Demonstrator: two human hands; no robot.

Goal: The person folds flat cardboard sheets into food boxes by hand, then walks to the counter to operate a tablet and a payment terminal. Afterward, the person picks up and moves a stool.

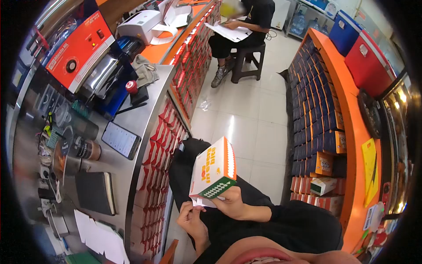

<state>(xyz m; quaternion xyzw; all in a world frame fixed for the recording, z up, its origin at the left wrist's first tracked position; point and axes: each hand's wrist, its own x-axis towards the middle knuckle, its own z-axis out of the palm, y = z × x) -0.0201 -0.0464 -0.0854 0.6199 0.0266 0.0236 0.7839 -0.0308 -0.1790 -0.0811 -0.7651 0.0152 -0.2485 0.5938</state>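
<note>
A white, orange and green carton box point(210, 171) with yellow and orange lettering is held tilted above my lap. My right hand point(232, 204) is closed around its lower green end. My left hand point(191, 220) pinches a white paper flap point(203, 202) at the box's lower corner, with thumb and fingertips together. The inside of the box faces away and is hidden.
On the steel counter at left lie a phone point(121, 140), a black notebook point(95, 192) and a red sealing machine point(81, 50). Stacked boxes point(314, 110) fill the right shelf. Ahead, a person point(259, 17) sits on a dark stool point(249, 61) holding papers.
</note>
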